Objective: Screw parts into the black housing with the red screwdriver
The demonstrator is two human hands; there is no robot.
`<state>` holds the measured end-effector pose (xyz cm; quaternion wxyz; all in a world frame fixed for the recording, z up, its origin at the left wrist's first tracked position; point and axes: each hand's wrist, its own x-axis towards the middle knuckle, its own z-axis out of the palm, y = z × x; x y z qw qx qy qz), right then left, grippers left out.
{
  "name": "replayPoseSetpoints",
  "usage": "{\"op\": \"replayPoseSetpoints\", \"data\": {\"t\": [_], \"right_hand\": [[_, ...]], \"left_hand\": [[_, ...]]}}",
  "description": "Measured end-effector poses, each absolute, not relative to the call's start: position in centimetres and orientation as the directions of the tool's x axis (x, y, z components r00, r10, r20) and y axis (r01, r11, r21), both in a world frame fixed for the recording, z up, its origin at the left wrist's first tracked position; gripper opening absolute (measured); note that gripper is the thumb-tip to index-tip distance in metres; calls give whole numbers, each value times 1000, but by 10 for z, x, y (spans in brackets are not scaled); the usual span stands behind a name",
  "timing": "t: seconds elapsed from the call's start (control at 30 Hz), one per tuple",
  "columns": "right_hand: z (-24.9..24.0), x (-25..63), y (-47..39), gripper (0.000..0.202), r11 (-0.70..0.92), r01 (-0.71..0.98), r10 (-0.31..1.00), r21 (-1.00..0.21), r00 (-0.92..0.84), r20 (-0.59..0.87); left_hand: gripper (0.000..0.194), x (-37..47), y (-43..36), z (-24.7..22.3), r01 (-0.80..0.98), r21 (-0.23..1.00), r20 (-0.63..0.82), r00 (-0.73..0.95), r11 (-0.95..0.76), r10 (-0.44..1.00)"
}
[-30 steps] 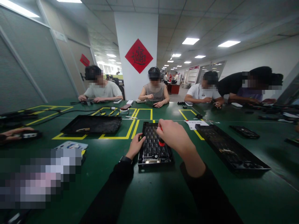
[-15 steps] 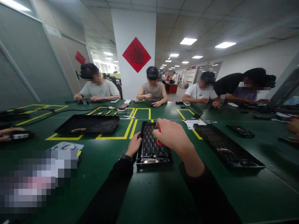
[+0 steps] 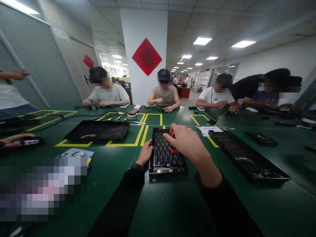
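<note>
- Left hand (image 3: 145, 153), fingers bent, grips the side of a black casing (image 3: 161, 153) lying between both hands on the green table (image 3: 160, 207).
- Right hand (image 3: 189, 142) curls round a red-handled tool (image 3: 174, 148).
- Rightward of it, a long black tray (image 3: 232, 144).
- Beyond both hands, yellow tape (image 3: 123, 144) and a white pillar (image 3: 144, 24).

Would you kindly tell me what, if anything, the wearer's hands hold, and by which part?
The right hand holds a red-handled tool by its handle; the left hand grips the black case at its left edge.
</note>
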<state>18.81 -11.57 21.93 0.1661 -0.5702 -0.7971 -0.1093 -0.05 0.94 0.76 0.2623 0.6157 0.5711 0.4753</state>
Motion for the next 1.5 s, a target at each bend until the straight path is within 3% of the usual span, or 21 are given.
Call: {"op": "replayPoseSetpoints", "data": {"t": [0.2, 0.37, 0.57, 0.77, 1.0, 1.5], "right_hand": [[221, 190, -118, 23, 357, 934, 858, 15, -334, 391], [222, 191, -119, 35, 350, 937, 864, 2, -324, 386], [223, 193, -119, 24, 361, 932, 866, 15, -342, 364], [224, 195, -117, 34, 306, 952, 892, -17, -281, 355], [225, 194, -124, 25, 330, 944, 884, 24, -318, 344], [223, 189, -121, 30, 350, 937, 869, 11, -329, 368]], "left_hand": [[49, -1, 12, 6, 447, 867, 296, -108, -220, 949], [48, -1, 14, 3, 452, 860, 320, -117, -237, 940], [48, 1, 12, 4, 466, 852, 326, -116, -239, 938], [46, 2, 10, 7, 461, 857, 321, -129, -230, 938], [46, 2, 9, 8, 469, 857, 311, -137, -215, 941], [47, 1, 12, 5, 458, 863, 309, -140, -215, 941]]}}
